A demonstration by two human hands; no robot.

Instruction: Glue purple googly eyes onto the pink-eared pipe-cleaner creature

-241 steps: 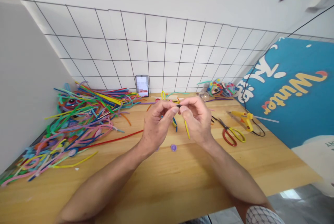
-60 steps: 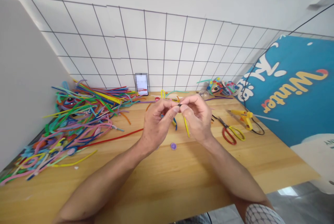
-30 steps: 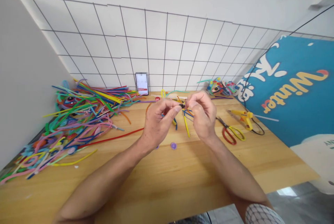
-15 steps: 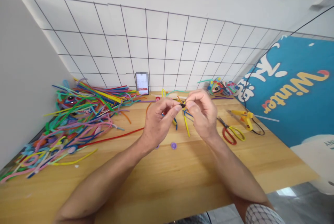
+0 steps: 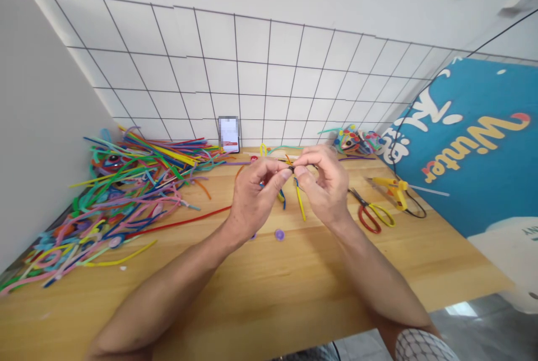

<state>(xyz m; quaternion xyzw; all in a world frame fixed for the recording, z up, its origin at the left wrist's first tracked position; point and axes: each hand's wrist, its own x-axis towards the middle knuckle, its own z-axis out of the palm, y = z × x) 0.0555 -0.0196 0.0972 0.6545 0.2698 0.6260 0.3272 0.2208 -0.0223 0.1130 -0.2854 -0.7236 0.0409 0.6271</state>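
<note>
Between the fingertips of both hands is a small black pipe cleaner [image 5: 292, 170], mostly hidden by the fingers. My left hand [image 5: 258, 190] pinches it from the left with thumb and forefinger. From the other side my right hand [image 5: 323, 184] pinches it too, its fingertips almost touching those of the left. Below and behind the hands lie a yellow pipe cleaner [image 5: 301, 204] and a blue pipe cleaner [image 5: 283, 202], partly covered. A purple button-like disc [image 5: 279, 234] rests on the table just below the hands.
A tangled heap of coloured pipe cleaners [image 5: 155, 176] fills the table's left side. A phone [image 5: 229, 134] leans against the white grid wall. To the right lie scissors [image 5: 370, 212] and a yellow glue gun [image 5: 395, 190], with decorated colourful crafts [image 5: 351, 139] behind them.
My right hand has shifted slightly to the left, its fingertips closing in on the left ones over the black pipe cleaner. My left hand has barely moved.
</note>
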